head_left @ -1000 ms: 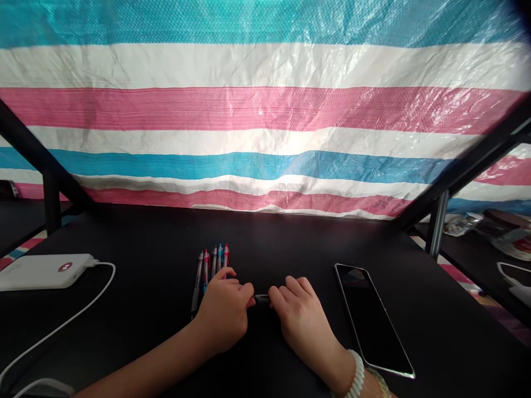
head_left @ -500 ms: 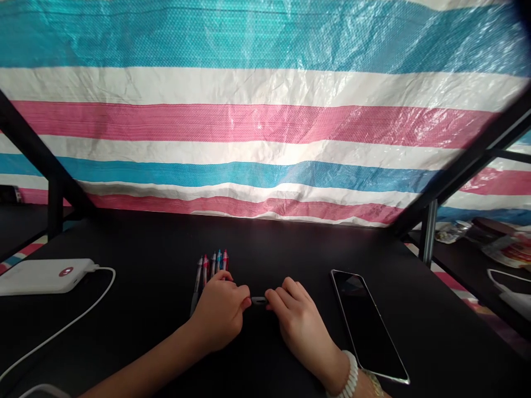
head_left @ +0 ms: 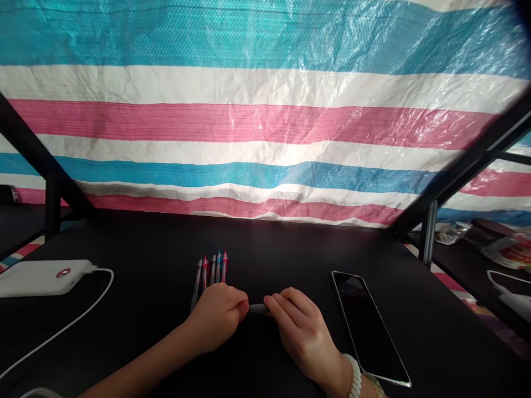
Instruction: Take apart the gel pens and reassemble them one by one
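Observation:
Between my two hands a short grey stretch of what looks like a pen (head_left: 259, 309) shows, lying level just above the black tabletop; its ends are hidden in my fingers. My left hand (head_left: 219, 315) is closed, fingertips at the left end of the pen. On the other side, my right hand (head_left: 301, 326) pinches its right end with thumb and curled fingers. Behind my left hand lies a row of several pens (head_left: 213, 268) with clear barrels and grey, red and blue ends; the hand covers part of them.
A smartphone (head_left: 371, 326) lies dark-screened to the right of my right hand. At the left sits a white power bank (head_left: 41, 277) with a white cable (head_left: 78, 318) plugged in. A striped plastic sheet (head_left: 257, 121) hangs behind the black table (head_left: 145, 237), between black frame bars.
Both hands have come slightly nearer to me. The pen has turned between the fingers and now shows a plain grey side instead of a dark spot.

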